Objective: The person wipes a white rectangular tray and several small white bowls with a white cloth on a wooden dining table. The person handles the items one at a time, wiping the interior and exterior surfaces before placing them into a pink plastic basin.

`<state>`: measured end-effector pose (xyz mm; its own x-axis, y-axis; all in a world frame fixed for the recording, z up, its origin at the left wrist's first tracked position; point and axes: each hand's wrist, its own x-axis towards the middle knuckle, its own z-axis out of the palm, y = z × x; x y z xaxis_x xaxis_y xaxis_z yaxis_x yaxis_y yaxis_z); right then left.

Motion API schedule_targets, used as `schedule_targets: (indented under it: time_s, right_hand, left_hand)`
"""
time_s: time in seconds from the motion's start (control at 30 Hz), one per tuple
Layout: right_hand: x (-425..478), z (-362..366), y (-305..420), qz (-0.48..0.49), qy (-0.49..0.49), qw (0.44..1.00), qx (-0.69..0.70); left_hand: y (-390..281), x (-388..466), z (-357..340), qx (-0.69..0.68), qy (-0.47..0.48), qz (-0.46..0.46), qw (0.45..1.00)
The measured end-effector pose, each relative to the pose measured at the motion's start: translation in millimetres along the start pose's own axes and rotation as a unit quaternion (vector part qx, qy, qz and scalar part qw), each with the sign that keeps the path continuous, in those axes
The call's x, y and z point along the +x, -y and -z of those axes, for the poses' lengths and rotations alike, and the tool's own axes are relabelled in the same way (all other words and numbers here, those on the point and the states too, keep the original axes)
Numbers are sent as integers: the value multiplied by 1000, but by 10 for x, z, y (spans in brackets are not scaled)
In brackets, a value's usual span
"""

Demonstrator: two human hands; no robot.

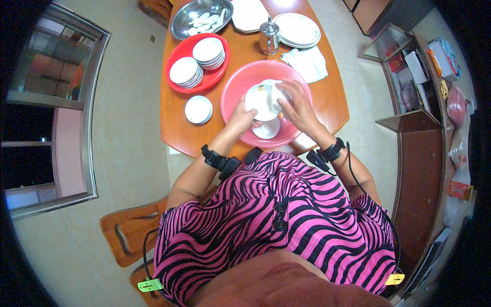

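Over the pink plastic basin (234, 92), my left hand (244, 117) grips the left rim of a white dish (261, 103). My right hand (297, 105) is at the dish's right side, its fingers curled around a second white piece, perhaps a bowl or cloth (279, 96). Another white bowl (267, 128) lies lower in the basin. To the left, a short stack of small white dishes (198, 109) stands on the wooden table (174, 132). Behind it a red plastic basin (171, 82) holds two stacks of white bowls (208, 51).
At the back are a steel bowl (180, 30) of white spoons, a white tray (251, 15), a metal pitcher (269, 38) and stacked plates (297, 30). A white cloth (307, 63) lies behind the pink basin. Wooden chairs (132, 230) stand at the left.
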<state>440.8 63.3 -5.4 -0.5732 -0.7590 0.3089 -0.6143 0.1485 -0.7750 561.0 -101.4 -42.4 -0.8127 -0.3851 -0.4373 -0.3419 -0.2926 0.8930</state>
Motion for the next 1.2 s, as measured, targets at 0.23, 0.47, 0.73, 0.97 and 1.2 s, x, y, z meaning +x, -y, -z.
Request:
schedule_targets:
  time_s: [0.23,0.47,0.73,0.97,1.2]
  right_hand:
    - [30,-16,-64,-32,-38,999,-8]
    - [197,99,281,64,10,998,17]
    - [19,-11,221,111,125,976,-137]
    - [-123,-166,92,174,137,914,-340]
    - [-89,-152,225,92,140,966,-197]
  left_hand:
    - [-131,-37,-73,30,26,-29,999]
    - [6,41,-68,96,47,-56,993]
    - [-72,76,-54,53,-4,-54,997]
    - [-63,9,-87,74,-3,-92,993]
    - [-125,18,-145,15,-26,-82,996]
